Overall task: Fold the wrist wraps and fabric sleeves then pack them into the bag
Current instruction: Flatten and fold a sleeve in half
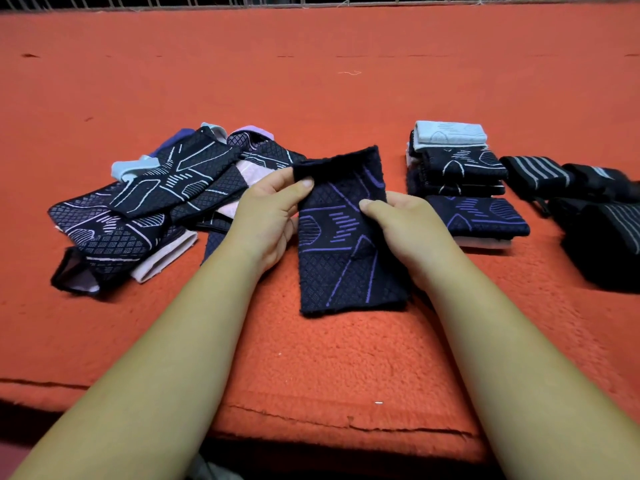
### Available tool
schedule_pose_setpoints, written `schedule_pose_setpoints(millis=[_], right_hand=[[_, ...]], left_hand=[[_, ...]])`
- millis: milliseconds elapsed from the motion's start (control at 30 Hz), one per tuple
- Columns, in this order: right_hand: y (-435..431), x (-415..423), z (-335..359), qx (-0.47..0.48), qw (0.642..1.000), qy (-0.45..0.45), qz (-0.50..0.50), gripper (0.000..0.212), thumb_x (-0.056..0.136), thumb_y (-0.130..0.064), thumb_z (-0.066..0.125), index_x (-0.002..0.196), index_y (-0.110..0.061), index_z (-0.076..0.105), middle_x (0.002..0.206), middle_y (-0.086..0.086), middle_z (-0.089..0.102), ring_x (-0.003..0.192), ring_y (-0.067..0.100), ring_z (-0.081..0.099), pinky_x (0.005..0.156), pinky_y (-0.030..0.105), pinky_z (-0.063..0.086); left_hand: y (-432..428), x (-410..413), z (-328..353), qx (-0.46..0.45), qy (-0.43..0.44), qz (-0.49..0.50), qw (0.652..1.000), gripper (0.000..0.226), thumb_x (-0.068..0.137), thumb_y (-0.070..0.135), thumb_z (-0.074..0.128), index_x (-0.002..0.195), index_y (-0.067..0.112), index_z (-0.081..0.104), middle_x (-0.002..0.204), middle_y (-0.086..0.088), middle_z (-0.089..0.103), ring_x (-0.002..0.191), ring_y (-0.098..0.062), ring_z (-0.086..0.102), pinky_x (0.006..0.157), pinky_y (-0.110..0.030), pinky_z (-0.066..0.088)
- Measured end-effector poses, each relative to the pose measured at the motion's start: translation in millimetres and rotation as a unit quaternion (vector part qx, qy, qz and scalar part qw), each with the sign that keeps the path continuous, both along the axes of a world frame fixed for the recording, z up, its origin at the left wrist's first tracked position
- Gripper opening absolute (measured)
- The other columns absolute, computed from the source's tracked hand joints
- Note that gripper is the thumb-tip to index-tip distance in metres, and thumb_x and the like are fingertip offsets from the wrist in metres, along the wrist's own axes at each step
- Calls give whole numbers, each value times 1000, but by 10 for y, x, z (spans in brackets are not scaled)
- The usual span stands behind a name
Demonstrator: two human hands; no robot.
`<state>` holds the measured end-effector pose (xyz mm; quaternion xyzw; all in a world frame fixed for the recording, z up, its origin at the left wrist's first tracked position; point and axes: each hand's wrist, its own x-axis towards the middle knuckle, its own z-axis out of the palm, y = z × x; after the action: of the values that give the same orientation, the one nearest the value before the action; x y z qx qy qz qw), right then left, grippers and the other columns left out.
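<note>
We note left hand [266,216], right hand [405,223] pinching sleeve [346,265] between them. Risk, we judge: uneven pull skews fold; knit springs open.

A dark navy sleeve [343,244] with purple lines is held over the orange-covered table [311,358], its near end resting on the cover. Its far left corner is pinched by the left grip [266,216], thumb on top. Its right edge is held at mid-length by the right grip [405,230]. A loose pile of unfolded sleeves [149,209] is seen to the left. A folded stack [460,174] lies to the right, with black striped wrist wraps [588,216] lying further right.
</note>
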<state>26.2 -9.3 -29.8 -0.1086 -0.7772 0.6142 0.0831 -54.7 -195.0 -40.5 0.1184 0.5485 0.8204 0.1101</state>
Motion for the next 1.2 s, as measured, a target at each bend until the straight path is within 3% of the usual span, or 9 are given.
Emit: schedule_pose_setpoints(millis=[167,333,500,567,733,867,967,1033,1200], right_hand=[[-23,-26,-46,-53,998,28,5,21,104,-32,65,111,-21,80,103,-3,83,104,23,78,103,52,57],[11,-5,-45,-55,998,38,-6,20,98,-31,70,108,-17,79,101,-1,83,102,25,78,100,49,60],[76,-70,-42,-36,996,63,-46,20,97,-17,64,108,-26,79,58,-18,64,48,-1,54,52,22,41],[87,-91,-59,-30,997,56,-53,26,96,-17,62,112,-30,78,55,-19,61,48,-1,50,55,23,39],[62,-116,-74,-115,991,35,-63,34,91,-11,59,106,-33,80,97,1,83,89,26,78,87,47,61],[29,-128,-73,-193,979,30,-54,31,90,0,55,90,-23,76,84,9,75,76,24,68,72,38,54],[-3,-104,-21,-241,969,26,-49,26,90,-1,52,90,-15,74,74,9,71,67,23,66,64,32,54],[-13,-89,13,-288,957,4,-39,17,94,-16,56,89,-13,72,67,5,67,65,23,63,67,34,52],[-32,-88,-43,-89,995,19,-39,28,73,-41,73,97,-26,76,98,-4,78,94,13,69,93,41,53]], left_hand=[[10,24,-34,-60,-18,-42,997,31,104,10,63,130,-6,63,122,-25,73,106,-34,72,92,-48,63],[-41,18,-26,-95,3,-54,994,30,101,-1,61,131,-1,63,126,-23,73,104,-32,73,77,-40,65],[-41,-13,-47,-71,15,-37,997,35,103,-10,52,135,0,61,125,-21,73,106,-30,74,81,-38,64],[-36,-23,-51,-66,26,-35,997,40,102,-14,48,134,5,63,120,-14,75,105,-27,74,82,-36,63],[-45,-17,3,-65,17,-38,997,44,97,-18,41,119,8,69,114,-16,75,97,-26,75,76,-37,64],[-56,10,65,-68,-7,-20,997,41,91,-14,35,96,5,72,115,-17,78,88,-22,74,64,-31,61],[-29,30,94,-49,-26,-15,998,29,78,2,51,97,-3,73,114,-22,76,94,-27,72,77,-38,65],[-24,32,102,-20,-45,-12,999,49,62,12,64,104,-12,72,100,-21,75,92,-29,72,88,-43,63],[-26,20,36,-112,-16,-46,992,33,89,17,65,122,13,70,101,-8,72,81,-20,65,63,-27,51]])
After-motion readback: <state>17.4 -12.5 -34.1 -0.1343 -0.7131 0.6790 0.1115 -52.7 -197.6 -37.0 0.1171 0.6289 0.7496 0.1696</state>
